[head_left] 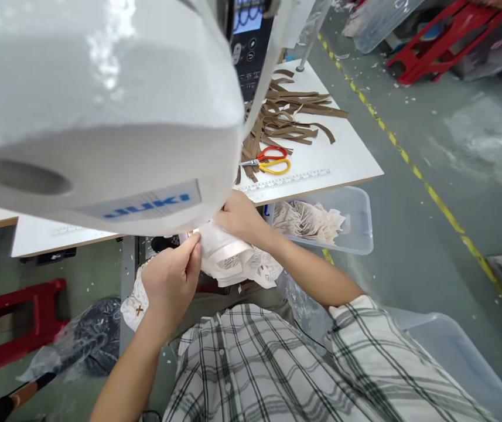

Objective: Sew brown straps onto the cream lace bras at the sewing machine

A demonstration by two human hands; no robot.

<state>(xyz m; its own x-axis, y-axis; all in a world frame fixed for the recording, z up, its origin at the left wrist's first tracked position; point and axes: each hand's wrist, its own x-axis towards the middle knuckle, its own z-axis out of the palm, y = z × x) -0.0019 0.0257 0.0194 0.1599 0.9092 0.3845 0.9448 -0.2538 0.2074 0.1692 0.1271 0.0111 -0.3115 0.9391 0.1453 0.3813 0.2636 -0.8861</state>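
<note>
A white sewing machine head marked JUKI fills the upper left and hides the needle area. Just below its front edge, my left hand pinches pale lace fabric between thumb and finger. My right hand is closed on the same fabric, its fingertips partly hidden behind the machine. From my hands the fabric hangs in folds over the near edge, and another lace part with a small brown mark drapes at the left.
Brown fabric strips, red-and-yellow-handled scissors and a clear ruler lie on the white table. A plastic bin of pale fabric pieces stands right. Red stools stand at left and far right.
</note>
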